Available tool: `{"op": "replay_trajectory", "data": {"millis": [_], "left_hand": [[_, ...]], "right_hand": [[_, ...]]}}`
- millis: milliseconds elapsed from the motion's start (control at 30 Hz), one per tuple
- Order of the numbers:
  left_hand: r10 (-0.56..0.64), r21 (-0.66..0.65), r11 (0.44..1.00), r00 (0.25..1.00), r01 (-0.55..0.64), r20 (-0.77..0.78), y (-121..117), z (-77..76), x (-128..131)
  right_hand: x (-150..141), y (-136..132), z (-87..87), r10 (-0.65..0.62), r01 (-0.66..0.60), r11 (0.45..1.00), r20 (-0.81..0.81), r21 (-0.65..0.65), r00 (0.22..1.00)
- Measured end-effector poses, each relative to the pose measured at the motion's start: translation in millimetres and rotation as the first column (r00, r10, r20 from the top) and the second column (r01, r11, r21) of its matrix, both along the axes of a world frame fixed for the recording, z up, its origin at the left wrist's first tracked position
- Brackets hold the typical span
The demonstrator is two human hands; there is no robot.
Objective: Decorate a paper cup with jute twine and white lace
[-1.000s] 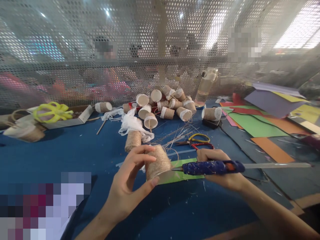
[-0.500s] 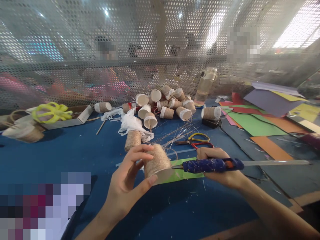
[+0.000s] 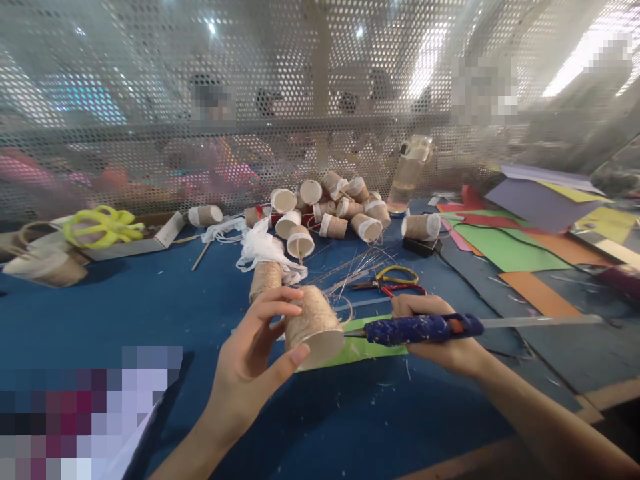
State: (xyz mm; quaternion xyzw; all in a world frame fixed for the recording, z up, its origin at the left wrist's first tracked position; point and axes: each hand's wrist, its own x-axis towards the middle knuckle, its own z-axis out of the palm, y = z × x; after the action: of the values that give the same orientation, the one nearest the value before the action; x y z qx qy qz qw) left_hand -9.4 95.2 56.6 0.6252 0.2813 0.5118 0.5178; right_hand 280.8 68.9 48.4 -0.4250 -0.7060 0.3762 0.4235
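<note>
My left hand (image 3: 255,340) grips a twine-wrapped paper cup (image 3: 311,319), tilted so that its pale round end faces me. A loose end of twine curls off the cup's right side. In my right hand (image 3: 440,333) is a blue hot glue gun (image 3: 415,331), with a clear glue stick (image 3: 543,321) jutting from its back. The gun's nozzle is at the cup's right rim; whether it touches is too fine to tell. Under both lies a strip of green paper (image 3: 377,343). Just behind the cup stands a twine spool or wrapped cup (image 3: 266,279), with white lace ribbon (image 3: 263,247) on it.
Several twine-wrapped cups (image 3: 334,227) are heaped at the back. Yellow-handled scissors (image 3: 397,275) and a red-handled tool (image 3: 404,291) lie beyond my right hand. A water bottle (image 3: 407,173), coloured paper (image 3: 515,245), a black cable (image 3: 467,283) and a cardboard tray (image 3: 167,230) surround the work.
My left hand has turned the cup slightly and shifted it a little left, so more of its pale end shows. The glue gun stays at its rim, almost unmoved.
</note>
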Motion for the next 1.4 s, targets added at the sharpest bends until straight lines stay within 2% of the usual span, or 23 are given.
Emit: {"op": "replay_trajectory", "data": {"millis": [267, 400, 533, 700, 867, 1000, 1100, 1267, 1367, 1400], "left_hand": [[-0.016, -0.004, 1.0, 1.0, 0.016, 0.007, 0.2, -0.5, 1.1], [0.017, -0.036, 0.999, 1.0, -0.016, 0.021, 0.2, 1.6, 0.8], [0.081, -0.11, 0.991, 0.993, -0.071, 0.087, 0.5, 4.0, 1.9], [0.134, -0.156, 0.981, 0.984, -0.115, 0.117, 3.8, 3.0, 1.9], [0.145, -0.167, 0.978, 0.985, -0.128, 0.097, 3.3, 4.7, 2.8], [0.175, -0.194, 0.969, 0.98, -0.154, 0.091, 2.0, 3.8, 2.7], [0.185, -0.197, 0.966, 0.98, -0.167, 0.078, 2.5, 2.3, 2.6], [0.187, -0.216, 0.962, 0.98, -0.168, 0.07, 3.8, 1.5, 5.1], [0.183, -0.222, 0.961, 0.981, -0.167, 0.057, 3.7, 1.0, 6.7], [0.188, -0.22, 0.96, 0.981, -0.173, 0.052, 3.8, 0.7, 7.1]], "right_hand": [[-0.8, -0.4, -0.1, -0.006, 0.006, 1.0, -0.006, -0.003, 1.0], [-0.4, 0.2, 1.7, -0.017, 0.017, 1.0, 0.026, -0.001, 1.0], [-0.6, 4.0, 4.0, 0.008, -0.013, 1.0, 0.201, 0.025, 0.98], [-8.2, 9.0, -8.2, 0.174, -0.263, 0.956, 0.467, 0.132, 0.867], [-17.0, 7.7, -16.7, 0.205, -0.286, 0.957, 0.572, 0.055, 0.794], [-15.0, 7.4, -7.7, 0.291, -0.326, 0.945, 0.553, -0.037, 0.781], [-14.4, 11.3, -2.6, 0.33, -0.369, 0.929, 0.486, -0.018, 0.809], [-35.7, 7.4, 9.9, 0.36, -0.424, 0.883, 0.289, 0.203, 0.887], [-53.4, -8.3, 37.1, 0.408, -0.415, 0.815, 0.109, 0.404, 0.907], [-56.9, -13.9, 48.9, 0.41, -0.396, 0.815, 0.062, 0.424, 0.91]]}}
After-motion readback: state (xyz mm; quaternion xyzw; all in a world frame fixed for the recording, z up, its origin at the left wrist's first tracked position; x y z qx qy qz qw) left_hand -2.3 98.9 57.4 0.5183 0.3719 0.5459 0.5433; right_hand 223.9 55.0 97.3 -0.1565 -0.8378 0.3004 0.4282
